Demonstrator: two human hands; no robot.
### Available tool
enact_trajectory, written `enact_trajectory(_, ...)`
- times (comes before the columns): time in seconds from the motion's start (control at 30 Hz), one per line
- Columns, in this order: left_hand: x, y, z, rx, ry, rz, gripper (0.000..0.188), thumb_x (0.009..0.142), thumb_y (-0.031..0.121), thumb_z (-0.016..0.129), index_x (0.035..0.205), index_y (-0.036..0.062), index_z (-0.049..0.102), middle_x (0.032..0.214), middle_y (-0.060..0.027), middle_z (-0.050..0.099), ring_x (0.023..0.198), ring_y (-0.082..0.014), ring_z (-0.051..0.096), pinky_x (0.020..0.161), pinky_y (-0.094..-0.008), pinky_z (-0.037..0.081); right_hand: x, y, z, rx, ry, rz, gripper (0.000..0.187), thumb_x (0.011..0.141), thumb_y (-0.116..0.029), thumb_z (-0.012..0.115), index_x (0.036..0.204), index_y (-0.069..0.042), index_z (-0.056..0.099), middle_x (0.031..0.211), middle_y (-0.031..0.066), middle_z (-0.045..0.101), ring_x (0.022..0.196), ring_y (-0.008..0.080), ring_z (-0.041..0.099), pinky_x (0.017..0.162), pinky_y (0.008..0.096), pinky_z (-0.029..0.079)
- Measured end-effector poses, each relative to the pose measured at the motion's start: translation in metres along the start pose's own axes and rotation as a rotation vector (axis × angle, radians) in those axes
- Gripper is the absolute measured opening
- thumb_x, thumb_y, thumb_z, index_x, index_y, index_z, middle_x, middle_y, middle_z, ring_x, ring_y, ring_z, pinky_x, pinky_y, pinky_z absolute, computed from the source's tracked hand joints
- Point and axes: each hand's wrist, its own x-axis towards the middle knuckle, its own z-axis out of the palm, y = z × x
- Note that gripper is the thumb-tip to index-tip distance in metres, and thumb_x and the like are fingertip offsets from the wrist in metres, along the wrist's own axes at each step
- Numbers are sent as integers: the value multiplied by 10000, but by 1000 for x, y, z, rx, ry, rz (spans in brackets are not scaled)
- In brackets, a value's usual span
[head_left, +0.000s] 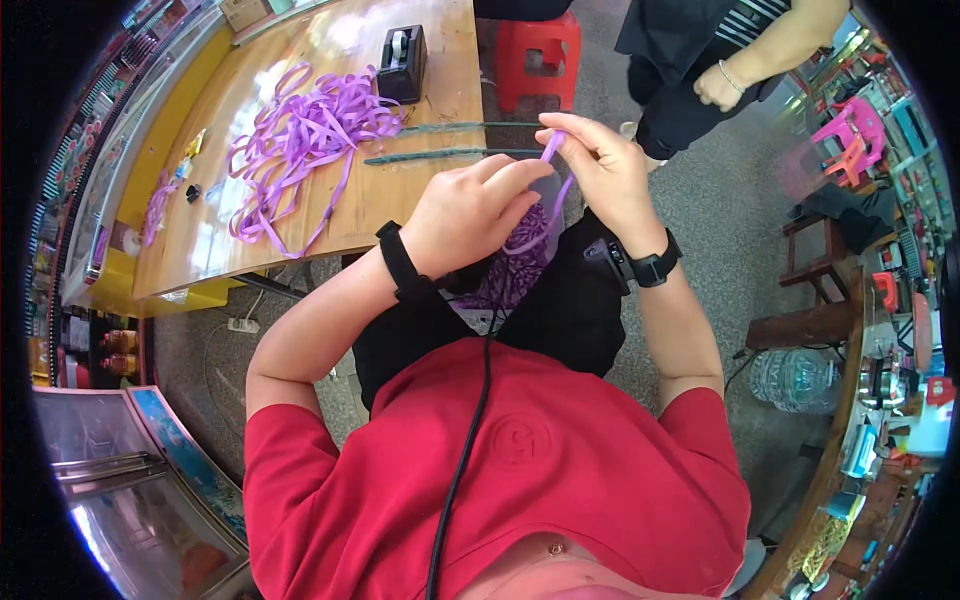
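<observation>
Red shirt fabric (560, 470) fills the bottom of the view, soft and smooth, with a thin black cable (470, 440) running up its middle. Just above it, both forearms rise, each with a black band at the wrist. Left hand (470, 215) is curled, fingers pressed together around a dark purple bundle (515, 265) that hangs below the fist over the lap; what exactly that bundle is made of is hard to tell. Right hand (600, 165) pinches the upper end of a flat, glossy purple ribbon strip (550, 195) between thumb and fingertips, and the strip curves down to the left hand.

Beyond the hands sits a pale wooden table (400, 190) with a rounded edge. On it lie two long thin green stems (450, 152), a loose tangled heap of purple ribbon (300, 140), and a black tape dispenser (402, 62). A red plastic stool (538, 55) stands past the table on grey floor. Top right, another person's hand (722, 88) shows, the body cut off by the rim.
</observation>
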Motion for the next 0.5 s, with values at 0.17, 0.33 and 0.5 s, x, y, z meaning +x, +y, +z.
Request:
enact_trajectory(0.17,-3,-11,1,-34,6,-72,218,854,143,662,1069,107,662,908,-89,660,769,-291,662,670,-372,549,2,11,-7,14,37,39,244,960,-105,613,1182,-16,660,1022,96,737,937,111,678,814,243,523)
enact_trajectory(0.33,-10,-10,1,-124,-215,-18,214,854,155,672,1058,91,672,964,-98,670,868,-299,660,753,-392,541,13,45,-29,-173,-39,-4,208,955,-95,607,1134,-32,691,997,59,745,900,72,668,761,231,515)
enact_trajectory(0.5,-8,-25,4,-129,-316,9,171,853,167,679,992,70,692,989,-107,663,927,-307,644,808,-410,521,23,106,-35,-530,-194,-243,222,899,-96,629,1102,-104,717,1059,95,713,981,217,675,822,324,533)
